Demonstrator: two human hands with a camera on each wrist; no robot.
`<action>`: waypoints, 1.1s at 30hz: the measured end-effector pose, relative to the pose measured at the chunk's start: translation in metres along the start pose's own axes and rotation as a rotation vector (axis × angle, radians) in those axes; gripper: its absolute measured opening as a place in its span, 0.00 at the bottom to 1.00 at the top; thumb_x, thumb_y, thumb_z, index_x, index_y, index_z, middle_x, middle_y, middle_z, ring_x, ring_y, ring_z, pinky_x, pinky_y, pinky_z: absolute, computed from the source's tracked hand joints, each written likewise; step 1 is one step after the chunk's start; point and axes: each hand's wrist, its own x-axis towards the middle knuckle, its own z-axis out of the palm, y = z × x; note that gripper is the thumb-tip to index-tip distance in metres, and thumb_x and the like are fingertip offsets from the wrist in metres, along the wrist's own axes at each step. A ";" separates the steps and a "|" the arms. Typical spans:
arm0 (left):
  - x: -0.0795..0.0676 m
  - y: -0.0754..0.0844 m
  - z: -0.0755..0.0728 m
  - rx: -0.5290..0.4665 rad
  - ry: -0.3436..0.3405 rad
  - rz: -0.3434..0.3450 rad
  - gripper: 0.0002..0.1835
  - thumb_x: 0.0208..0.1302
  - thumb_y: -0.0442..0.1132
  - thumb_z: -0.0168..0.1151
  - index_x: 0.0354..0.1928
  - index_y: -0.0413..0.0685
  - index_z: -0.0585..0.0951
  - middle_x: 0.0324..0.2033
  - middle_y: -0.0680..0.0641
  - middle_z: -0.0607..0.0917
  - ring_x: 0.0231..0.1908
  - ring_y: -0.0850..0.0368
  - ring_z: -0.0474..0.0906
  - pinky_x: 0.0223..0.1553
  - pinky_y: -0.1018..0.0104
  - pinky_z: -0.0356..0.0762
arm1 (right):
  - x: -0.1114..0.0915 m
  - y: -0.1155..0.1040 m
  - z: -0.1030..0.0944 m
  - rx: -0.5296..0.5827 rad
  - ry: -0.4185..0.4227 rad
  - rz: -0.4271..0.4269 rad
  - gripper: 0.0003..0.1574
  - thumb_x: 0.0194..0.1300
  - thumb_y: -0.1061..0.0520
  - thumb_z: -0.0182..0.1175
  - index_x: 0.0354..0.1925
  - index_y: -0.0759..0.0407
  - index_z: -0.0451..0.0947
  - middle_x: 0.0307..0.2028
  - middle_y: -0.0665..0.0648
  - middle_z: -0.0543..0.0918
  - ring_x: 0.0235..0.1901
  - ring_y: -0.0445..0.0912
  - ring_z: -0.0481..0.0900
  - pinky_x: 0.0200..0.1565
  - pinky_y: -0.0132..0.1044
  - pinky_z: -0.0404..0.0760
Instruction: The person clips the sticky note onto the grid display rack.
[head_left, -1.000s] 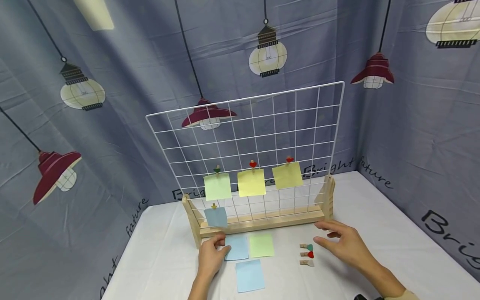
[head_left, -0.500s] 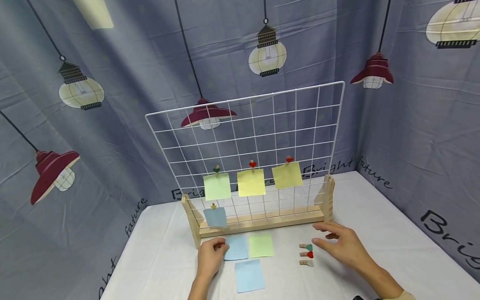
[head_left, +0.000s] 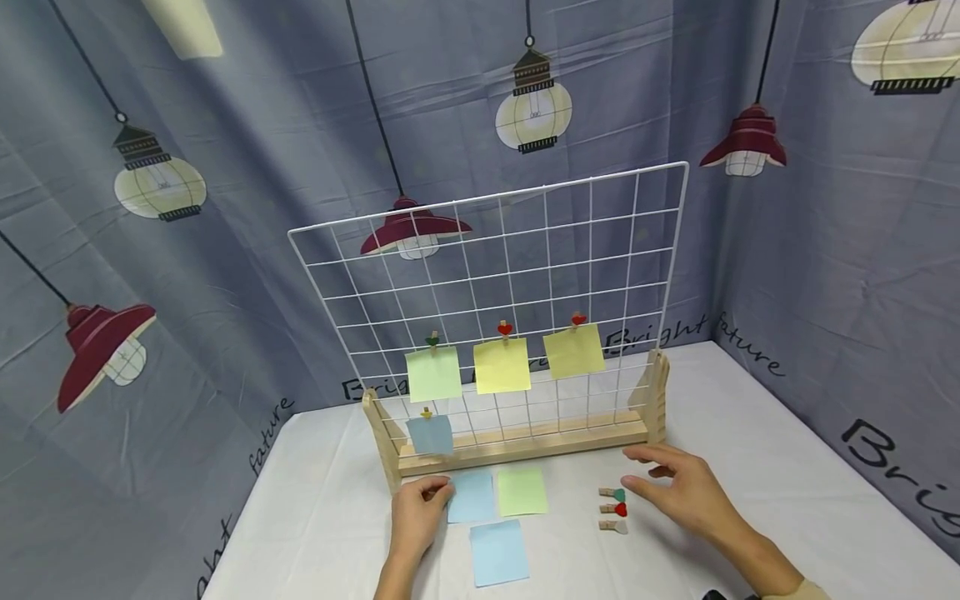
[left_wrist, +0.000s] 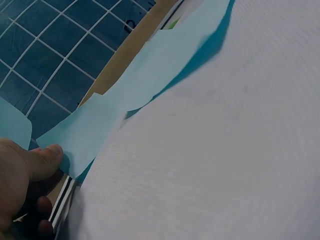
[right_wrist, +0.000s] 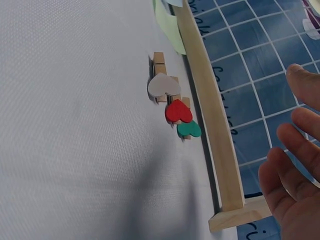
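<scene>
Left hand: the left edge of the upper blue note (head_left: 472,496) is pinched between thumb and fingers of the left hand (head_left: 417,518); in the left wrist view the thumb is laid over a corner of the paper.
Upper blue note: positioned on the white table (head_left: 322,533), just in front of the wooden base (head_left: 525,443) of the rack.
Adjacent papers: a light green note (head_left: 522,492) is laid just to the right of it; a lower blue note (head_left: 500,553) is placed nearer the person.
Right hand: released; the right hand (head_left: 686,492) is held just to the right of the clips, thumb and fingers parted.
Loose clips: three wooden clips are lined up in a column, topped by a green heart (head_left: 619,495), a red heart (head_left: 621,509) and a whitish heart (head_left: 621,527), the green being set nearest the rack.
Wire grid: a white grid (head_left: 544,188) is supported upright on the wooden base.
Hung, upper row: a pale green note (head_left: 433,375), a yellow note (head_left: 502,367) and a tilted, darker yellow note (head_left: 574,352) are clipped side by side.
Hung, lower row: a small blue note (head_left: 431,436) is clipped below the pale green one.
Backdrop: blue-grey fabric (head_left: 840,250) is printed with lamps and lettering.
</scene>
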 end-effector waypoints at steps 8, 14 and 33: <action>-0.002 0.010 -0.007 0.010 0.029 -0.015 0.04 0.62 0.37 0.73 0.38 0.49 0.92 0.28 0.55 0.88 0.29 0.63 0.73 0.31 0.71 0.70 | -0.001 -0.003 0.000 0.009 0.009 -0.002 0.24 0.57 0.51 0.78 0.51 0.55 0.87 0.50 0.54 0.89 0.46 0.43 0.85 0.45 0.37 0.86; -0.001 0.017 -0.013 -0.014 0.042 -0.013 0.03 0.62 0.36 0.73 0.37 0.49 0.92 0.26 0.54 0.87 0.30 0.61 0.73 0.31 0.72 0.71 | -0.001 0.000 0.003 0.006 0.014 -0.009 0.24 0.56 0.53 0.79 0.51 0.58 0.87 0.49 0.54 0.89 0.46 0.39 0.84 0.44 0.36 0.86; -0.004 0.046 -0.031 -0.060 0.064 0.053 0.03 0.61 0.36 0.74 0.35 0.53 0.91 0.31 0.55 0.90 0.30 0.63 0.75 0.28 0.72 0.73 | -0.003 0.005 0.006 0.047 0.019 0.011 0.24 0.55 0.53 0.79 0.50 0.57 0.88 0.49 0.54 0.89 0.46 0.31 0.81 0.45 0.37 0.86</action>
